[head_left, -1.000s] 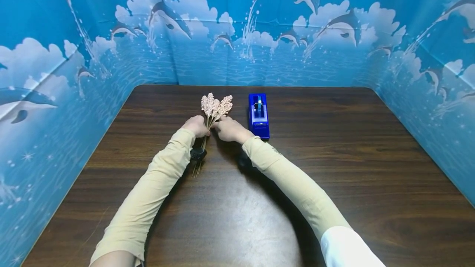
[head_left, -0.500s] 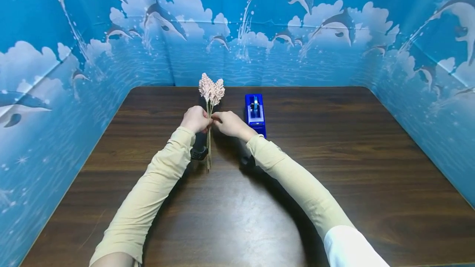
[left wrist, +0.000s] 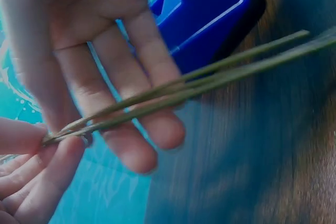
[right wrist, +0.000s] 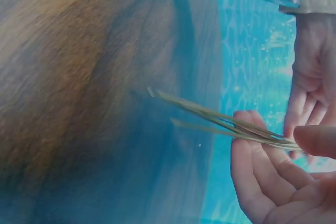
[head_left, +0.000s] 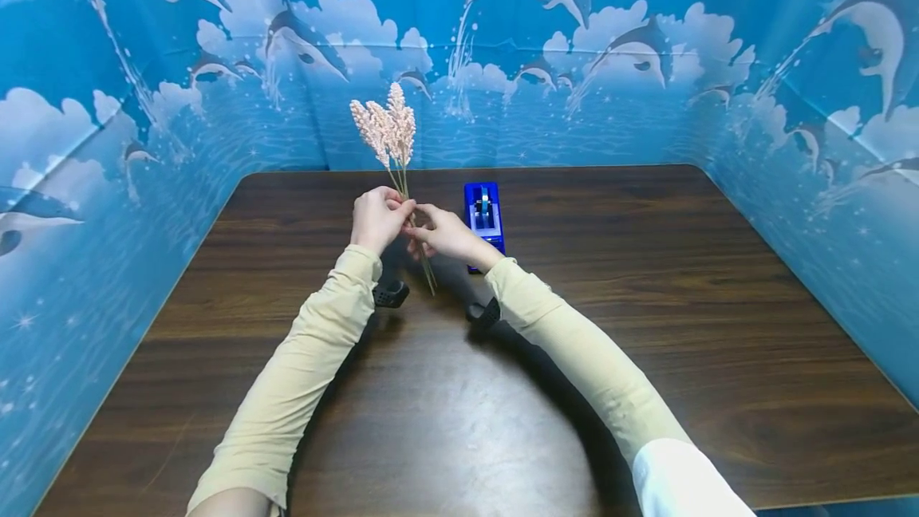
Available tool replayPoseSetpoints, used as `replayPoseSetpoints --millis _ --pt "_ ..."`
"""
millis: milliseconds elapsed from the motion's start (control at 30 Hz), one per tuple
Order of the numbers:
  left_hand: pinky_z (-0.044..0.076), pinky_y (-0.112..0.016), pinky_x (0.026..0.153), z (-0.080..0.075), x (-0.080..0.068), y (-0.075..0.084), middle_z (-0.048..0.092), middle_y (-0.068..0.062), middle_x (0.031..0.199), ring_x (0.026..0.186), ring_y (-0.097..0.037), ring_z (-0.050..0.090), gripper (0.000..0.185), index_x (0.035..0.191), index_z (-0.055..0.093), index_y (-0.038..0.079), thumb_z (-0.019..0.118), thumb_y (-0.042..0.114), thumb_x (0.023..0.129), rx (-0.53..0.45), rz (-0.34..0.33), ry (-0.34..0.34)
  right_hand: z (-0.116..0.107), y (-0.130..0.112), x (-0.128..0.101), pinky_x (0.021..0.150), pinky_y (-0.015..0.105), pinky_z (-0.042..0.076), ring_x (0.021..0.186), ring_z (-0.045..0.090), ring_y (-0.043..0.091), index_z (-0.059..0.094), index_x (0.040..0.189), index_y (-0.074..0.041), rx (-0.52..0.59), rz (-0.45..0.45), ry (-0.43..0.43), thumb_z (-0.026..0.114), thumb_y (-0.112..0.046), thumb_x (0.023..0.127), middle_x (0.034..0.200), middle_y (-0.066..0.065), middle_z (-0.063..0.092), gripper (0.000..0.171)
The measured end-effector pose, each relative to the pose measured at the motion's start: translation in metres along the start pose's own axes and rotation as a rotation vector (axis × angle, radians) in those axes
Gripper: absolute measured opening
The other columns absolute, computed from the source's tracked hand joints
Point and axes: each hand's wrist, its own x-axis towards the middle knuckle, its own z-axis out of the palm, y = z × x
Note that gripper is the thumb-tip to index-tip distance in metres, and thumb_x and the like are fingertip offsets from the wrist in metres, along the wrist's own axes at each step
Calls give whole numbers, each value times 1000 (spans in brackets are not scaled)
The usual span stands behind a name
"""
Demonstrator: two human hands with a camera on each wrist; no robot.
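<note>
A small bunch of pale pink flower sprigs (head_left: pixel 388 130) is held up over the far part of the table, its fluffy heads on top and leaning left. My left hand (head_left: pixel 376 218) pinches the thin stems between thumb and fingertips. Close beside it, my right hand (head_left: pixel 448 234) holds the same stems with thumb and forefinger, its other fingers loosely extended behind them. In the left wrist view the bare stems (left wrist: pixel 210 77) cross in front of the right fingers (left wrist: pixel 118 66). Loose stem ends (right wrist: pixel 194 109) point away from both hands in the right wrist view.
A blue tape dispenser (head_left: pixel 484 218) stands on the dark wooden table (head_left: pixel 610 325), just right of and beyond my right hand. Behind the table's far edge hangs a blue dolphin-print curtain (head_left: pixel 610 126). Black wrist devices (head_left: pixel 483 313) hang under both forearms.
Both hands have raised the bunch off the table. Its heads have swung up and to the left, while the stem ends now slant down to the right. The dispenser stays in place.
</note>
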Motion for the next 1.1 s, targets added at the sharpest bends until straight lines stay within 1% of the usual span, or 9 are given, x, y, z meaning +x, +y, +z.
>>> replayPoseSetpoints --millis 133,367,533,667,767,833,900,967,1100 --pt "47 -17 49 1 -2 3 69 -17 81 46 -3 59 26 93 57 0 62 22 82 -140 -31 5 -3 3 -2 68 36 53 75 66 28 45 123 -3 97 39 -23 45 -15 93 85 20 65 32" --pt "52 -29 53 4 -5 7 67 -23 79 45 -6 61 29 96 51 -3 61 20 82 -369 -71 -90 -14 6 -12 60 35 51 56 59 19 55 95 -4 -74 -27 6 43 -17 94 66 6 57 19" --pt "52 -38 56 4 -9 7 67 -17 69 47 -13 62 38 94 56 -3 59 33 84 -306 -75 -195 -26 8 -23 50 26 43 50 47 13 55 93 -3 -170 -32 -4 39 -18 95 68 6 51 22" --pt "52 -32 53 3 -13 14 67 -8 63 49 -14 62 37 81 63 5 57 41 83 -97 96 -163 -37 9 -32 45 23 36 48 40 12 53 92 -3 -180 -25 -36 35 -17 96 68 6 48 24" --pt "48 -27 54 3 -18 26 66 -4 65 55 -13 61 26 78 63 10 60 35 83 7 331 -90 -48 12 -38 45 21 32 49 37 10 54 88 -6 -249 -47 -47 36 -17 96 66 3 46 23" --pt "47 -28 63 3 -20 34 66 -4 75 68 -15 61 19 82 63 11 63 30 81 58 478 -88 -56 12 -44 49 21 33 52 39 11 56 87 -6 -324 -87 -56 36 -16 96 66 1 46 24" --pt "46 -32 77 3 -20 39 65 -5 89 86 -19 60 21 91 62 11 65 28 79 130 587 -138 -64 13 -50 53 21 34 56 41 11 57 88 -6 -383 -122 -72 36 -14 96 69 1 48 24" --pt "42 -37 87 6 -18 40 64 -6 100 99 -23 57 28 100 62 10 64 30 80 227 636 -227 -70 13 -56 55 22 34 58 41 12 58 88 -6 -415 -139 -93 36 -13 96 69 1 47 24" --pt "44 -38 85 16 -20 37 66 -5 101 95 -22 61 28 103 64 12 58 33 85 372 630 -387 -80 22 -66 51 22 31 55 37 11 59 88 -3 -424 -115 -135 37 -13 95 65 -1 45 25"
